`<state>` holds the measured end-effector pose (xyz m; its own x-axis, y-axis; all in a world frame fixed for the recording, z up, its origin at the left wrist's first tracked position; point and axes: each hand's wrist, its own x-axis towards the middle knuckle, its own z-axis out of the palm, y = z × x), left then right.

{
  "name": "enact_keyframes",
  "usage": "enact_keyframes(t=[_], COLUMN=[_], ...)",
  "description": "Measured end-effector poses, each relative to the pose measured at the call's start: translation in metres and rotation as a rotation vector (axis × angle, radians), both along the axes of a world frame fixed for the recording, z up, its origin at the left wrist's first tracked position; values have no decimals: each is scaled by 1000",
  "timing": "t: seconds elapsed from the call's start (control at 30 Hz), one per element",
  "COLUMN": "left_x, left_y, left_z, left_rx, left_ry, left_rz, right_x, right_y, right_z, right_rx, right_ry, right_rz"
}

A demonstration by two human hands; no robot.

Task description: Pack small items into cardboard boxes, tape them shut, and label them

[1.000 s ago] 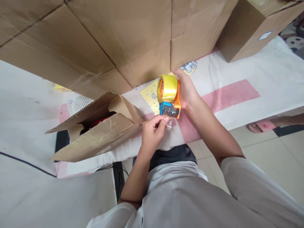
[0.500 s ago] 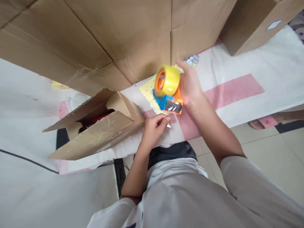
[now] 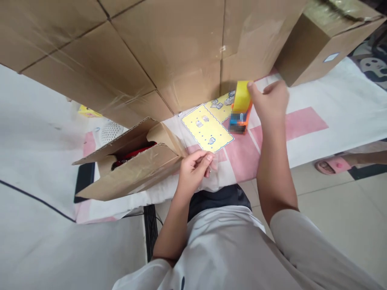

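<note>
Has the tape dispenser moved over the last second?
Yes: the tape dispenser has moved right; it covered part of the yellow rectangle printed on the tablecloth.

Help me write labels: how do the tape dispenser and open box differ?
The tape dispenser is yellow and orange; the open box is brown cardboard. The dispenser is smaller than the box. The dispenser is at the right hand, the box nearer the left hand. Both contain something: the dispenser yellow tape, the box something red.
</note>
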<state>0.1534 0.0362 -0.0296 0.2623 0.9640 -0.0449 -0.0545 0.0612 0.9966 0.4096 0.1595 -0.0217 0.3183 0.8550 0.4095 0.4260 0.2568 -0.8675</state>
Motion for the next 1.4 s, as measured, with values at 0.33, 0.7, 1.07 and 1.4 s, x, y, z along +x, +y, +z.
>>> enact_keyframes(t=[0.33,0.7,1.07,1.4], left_x=[-19,-38,-91,-142], left_y=[-24,-32,-52,-37], left_z=[21,42,50,53], left_rx=[271,-168,-108,816], left_ry=[184,-47,145,1371], left_rz=[131,110,103,167], right_x=[-87,-108,-99,-118], right_y=[-119,-108,-130,-64], right_z=[65,66,86,101], right_rx=[-125,-411,-286,-340], right_ry=[-225,131,169,150], right_rz=[793,901,757,913])
